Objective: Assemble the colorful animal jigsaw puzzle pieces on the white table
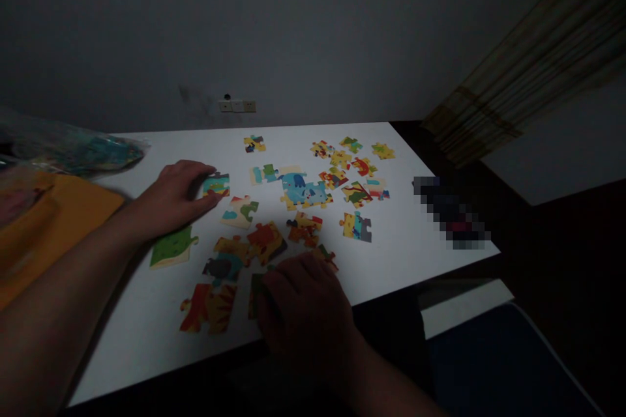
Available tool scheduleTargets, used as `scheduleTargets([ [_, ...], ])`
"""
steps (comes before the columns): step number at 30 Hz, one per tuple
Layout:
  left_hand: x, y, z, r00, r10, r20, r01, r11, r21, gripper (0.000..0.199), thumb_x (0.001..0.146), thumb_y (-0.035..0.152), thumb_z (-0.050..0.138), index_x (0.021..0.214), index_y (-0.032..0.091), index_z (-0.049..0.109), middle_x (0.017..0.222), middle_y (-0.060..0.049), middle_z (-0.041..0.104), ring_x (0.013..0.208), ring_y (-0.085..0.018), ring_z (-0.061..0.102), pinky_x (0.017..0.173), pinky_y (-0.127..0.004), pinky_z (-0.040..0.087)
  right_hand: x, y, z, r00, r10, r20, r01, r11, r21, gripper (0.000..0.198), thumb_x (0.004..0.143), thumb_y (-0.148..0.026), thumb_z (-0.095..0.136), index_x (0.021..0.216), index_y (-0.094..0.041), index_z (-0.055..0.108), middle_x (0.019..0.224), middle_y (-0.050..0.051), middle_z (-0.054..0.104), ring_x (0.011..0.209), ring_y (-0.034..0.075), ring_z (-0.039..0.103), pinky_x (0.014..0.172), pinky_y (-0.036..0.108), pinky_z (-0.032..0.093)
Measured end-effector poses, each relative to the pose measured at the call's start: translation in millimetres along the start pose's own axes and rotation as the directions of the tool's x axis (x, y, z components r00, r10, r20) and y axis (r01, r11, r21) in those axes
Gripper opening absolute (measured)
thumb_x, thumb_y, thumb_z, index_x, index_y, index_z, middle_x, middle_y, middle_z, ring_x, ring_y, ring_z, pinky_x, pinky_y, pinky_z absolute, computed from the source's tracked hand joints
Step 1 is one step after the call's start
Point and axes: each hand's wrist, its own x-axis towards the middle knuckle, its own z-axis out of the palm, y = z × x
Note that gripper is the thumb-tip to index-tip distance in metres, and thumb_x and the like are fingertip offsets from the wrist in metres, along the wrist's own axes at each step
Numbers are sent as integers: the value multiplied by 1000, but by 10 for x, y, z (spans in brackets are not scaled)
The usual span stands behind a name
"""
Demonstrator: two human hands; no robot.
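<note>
My left hand rests on the left of the table, thumb and forefinger closed about the sides of a teal, yellow and red puzzle piece. By its wrist lies a green puzzle piece. Nearer the front edge, my right hand is curled over a dark green puzzle piece; its fingers hide most of that piece. Mid-table, several joined pieces show a blue elephant. An orange and striped pair lies left of my right hand. Just beyond that hand is an orange-brown piece.
More loose puzzle pieces lie at the back right of the white table. Clear plastic packaging and an orange bag sit at the left. A blurred-out dark object lies near the right edge. A wall stands behind.
</note>
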Motion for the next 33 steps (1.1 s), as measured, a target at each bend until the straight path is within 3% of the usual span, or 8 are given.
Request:
scheduleTargets([
  [4, -2, -32, 35, 1000, -13, -12, 13, 999, 36, 67, 96, 64, 61, 140, 16, 74, 152, -23, 66, 144, -47, 61, 128, -65, 45, 7, -7, -13, 1000, -3, -6, 3, 1000, 5, 7, 103, -26, 70, 97, -24, 68, 95, 4, 73, 94, 26, 63, 84, 43, 48],
  [14, -8, -54, 77, 1000, 15, -24, -17, 998, -55, 68, 92, 67, 65, 139, 20, 79, 147, -17, 71, 142, -41, 61, 129, -63, 44, -84, 32, 28, 993, -95, -66, 97, 995, 27, 16, 102, -18, 68, 87, -24, 65, 81, 4, 67, 82, 25, 56, 76, 43, 44],
  [23, 12, -94, 136, 998, 44, -34, -46, 997, -61, 66, 89, 61, 66, 135, 16, 77, 142, -19, 71, 140, -40, 61, 128, -60, 44, -137, 60, 23, 988, -132, -78, 132, 991, -4, 11, 100, -17, 68, 93, -25, 67, 80, 4, 69, 80, 25, 57, 75, 42, 43],
  [33, 0, -16, 135, 999, -35, -6, 35, 999, -42, 62, 90, 58, 67, 138, 21, 76, 149, -18, 68, 143, -44, 58, 125, -63, 44, -143, 72, 4, 988, -141, -62, 139, 989, -43, 14, 104, -20, 65, 93, -27, 66, 79, 3, 70, 78, 25, 58, 71, 43, 38],
])
